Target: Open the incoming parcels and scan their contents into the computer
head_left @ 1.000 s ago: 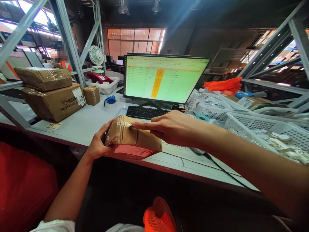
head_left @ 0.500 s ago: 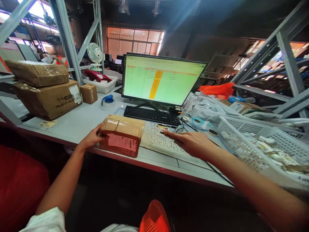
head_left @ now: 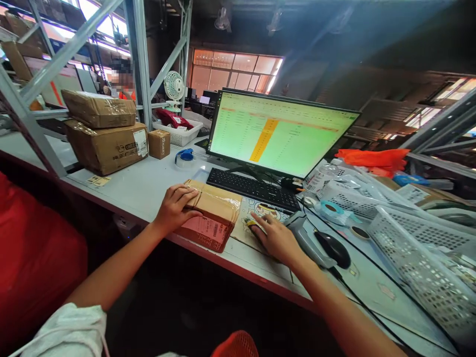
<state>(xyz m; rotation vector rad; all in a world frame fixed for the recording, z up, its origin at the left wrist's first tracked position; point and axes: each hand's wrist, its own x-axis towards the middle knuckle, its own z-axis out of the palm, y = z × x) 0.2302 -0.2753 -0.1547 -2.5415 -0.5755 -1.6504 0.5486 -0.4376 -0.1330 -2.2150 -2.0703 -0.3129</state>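
A taped brown cardboard box (head_left: 215,201) with a pink label on its front sits at the desk's near edge. My left hand (head_left: 174,208) grips its left end, fingers over the top and thumb against the front. Just right of the box, my right hand (head_left: 277,238) is low over the printed desk mat (head_left: 241,235). A small yellow and black tool (head_left: 252,224) is between its thumb and fingers; its exact kind is unclear. Beside that hand lie a grey handheld scanner (head_left: 310,243) and a black mouse (head_left: 332,249).
Behind the box stand a black keyboard (head_left: 249,188) and a monitor (head_left: 282,131). A blue tape dispenser (head_left: 185,157) and stacked cartons (head_left: 106,146) are at left. White plastic baskets (head_left: 416,258) line the right side. Metal rack posts (head_left: 139,64) rise behind; another person is beyond.
My left hand has shifted from the box's left side onto its top left. My right hand has come down and nearer the box, with the yellow and black tool at its fingers. The view has turned left.
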